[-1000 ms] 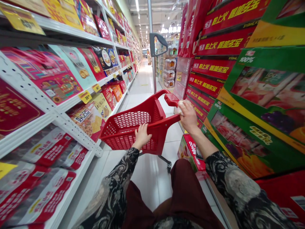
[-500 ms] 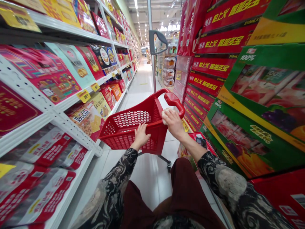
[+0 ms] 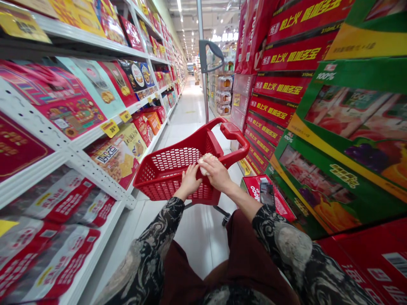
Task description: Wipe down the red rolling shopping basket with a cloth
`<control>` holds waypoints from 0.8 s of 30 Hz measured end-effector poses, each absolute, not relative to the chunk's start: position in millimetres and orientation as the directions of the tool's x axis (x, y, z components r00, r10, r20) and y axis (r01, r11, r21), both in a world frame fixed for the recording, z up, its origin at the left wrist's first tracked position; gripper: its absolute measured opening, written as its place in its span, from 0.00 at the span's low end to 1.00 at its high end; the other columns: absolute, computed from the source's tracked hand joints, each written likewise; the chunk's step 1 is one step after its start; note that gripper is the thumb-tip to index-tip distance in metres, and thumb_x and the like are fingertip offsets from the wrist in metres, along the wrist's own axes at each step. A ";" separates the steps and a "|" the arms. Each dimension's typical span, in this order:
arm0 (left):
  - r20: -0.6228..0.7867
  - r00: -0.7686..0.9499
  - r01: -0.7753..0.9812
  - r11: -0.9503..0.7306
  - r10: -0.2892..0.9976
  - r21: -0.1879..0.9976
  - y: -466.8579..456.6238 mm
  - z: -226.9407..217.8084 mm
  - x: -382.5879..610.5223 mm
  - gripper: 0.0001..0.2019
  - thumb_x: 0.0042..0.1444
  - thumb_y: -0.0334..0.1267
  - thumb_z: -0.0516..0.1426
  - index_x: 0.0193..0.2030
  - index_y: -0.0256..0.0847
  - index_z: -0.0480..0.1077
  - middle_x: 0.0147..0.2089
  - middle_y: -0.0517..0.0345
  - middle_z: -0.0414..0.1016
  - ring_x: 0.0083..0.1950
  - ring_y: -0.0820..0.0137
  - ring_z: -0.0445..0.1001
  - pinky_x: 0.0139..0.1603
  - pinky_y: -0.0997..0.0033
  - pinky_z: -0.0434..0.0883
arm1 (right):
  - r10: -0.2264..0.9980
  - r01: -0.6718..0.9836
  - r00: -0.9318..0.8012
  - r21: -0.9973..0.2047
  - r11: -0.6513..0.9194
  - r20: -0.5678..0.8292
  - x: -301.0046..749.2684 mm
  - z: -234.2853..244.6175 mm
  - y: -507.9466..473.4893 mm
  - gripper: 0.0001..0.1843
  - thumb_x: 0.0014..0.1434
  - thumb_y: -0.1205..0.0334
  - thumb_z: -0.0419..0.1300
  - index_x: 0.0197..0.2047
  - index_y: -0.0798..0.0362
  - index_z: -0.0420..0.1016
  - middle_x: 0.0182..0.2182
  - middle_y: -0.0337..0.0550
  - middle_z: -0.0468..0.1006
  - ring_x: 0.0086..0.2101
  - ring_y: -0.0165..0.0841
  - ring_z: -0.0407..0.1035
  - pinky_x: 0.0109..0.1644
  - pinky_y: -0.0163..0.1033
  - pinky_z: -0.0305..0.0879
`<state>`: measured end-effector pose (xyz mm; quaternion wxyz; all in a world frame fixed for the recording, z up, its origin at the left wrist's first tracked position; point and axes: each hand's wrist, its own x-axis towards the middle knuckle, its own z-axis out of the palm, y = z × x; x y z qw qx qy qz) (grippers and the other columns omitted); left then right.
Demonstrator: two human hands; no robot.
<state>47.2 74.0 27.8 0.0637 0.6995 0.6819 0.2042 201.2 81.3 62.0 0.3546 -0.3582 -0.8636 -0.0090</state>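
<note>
Supermarket aisle, white tile floor (image 3: 187, 110) running ahead beyond grip. Left of grip, white metal shelving (image 3: 73, 156) with boxed gift packs; right of grip, stacked red and green juice cartons (image 3: 346, 118). Red mesh shopping basket (image 3: 171, 178) directly under hands, wheels beneath, tall pole with grey handle (image 3: 206, 55) beyond it. Left hand (image 3: 190, 181) closed over near rim. Right hand (image 3: 216, 173) closed on pale crumpled wad (image 3: 205, 164), material unclear, just beside left hand, above basket. Two-handed hold looks steady, suits keeping basket balanced.

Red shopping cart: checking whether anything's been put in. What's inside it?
Only red mesh shows inside the cart; the left hand and right hand, holding a pale item, cover the near end, hiding what's beneath.
</note>
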 end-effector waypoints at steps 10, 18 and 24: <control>0.146 -0.110 0.907 0.040 0.983 0.420 73.4 24.1 37.9 0.27 0.49 0.34 0.54 0.59 0.41 0.59 0.66 0.46 0.58 0.69 0.56 0.49 0.64 0.40 0.49 | 0.732 0.896 -0.100 -0.260 0.361 0.674 268.1 105.4 104.2 0.21 0.56 0.71 0.52 0.53 0.52 0.70 0.56 0.50 0.68 0.56 0.45 0.60 0.59 0.56 0.49; 0.130 -0.096 0.914 0.036 0.987 0.403 71.2 25.9 47.4 0.30 0.49 0.33 0.54 0.61 0.41 0.56 0.67 0.47 0.55 0.69 0.56 0.47 0.65 0.39 0.48 | 0.659 0.793 -0.460 -0.058 0.606 0.595 214.3 44.9 91.7 0.17 0.60 0.70 0.53 0.51 0.51 0.72 0.60 0.49 0.64 0.62 0.42 0.50 0.63 0.57 0.44; 0.117 -0.041 0.926 -0.006 0.992 0.378 70.3 27.9 53.3 0.30 0.49 0.32 0.53 0.61 0.41 0.56 0.67 0.49 0.56 0.69 0.58 0.49 0.66 0.42 0.48 | 0.751 0.882 -0.341 -0.083 0.464 0.566 258.2 73.2 101.8 0.20 0.56 0.65 0.59 0.53 0.46 0.71 0.63 0.53 0.56 0.62 0.49 0.48 0.61 0.65 0.38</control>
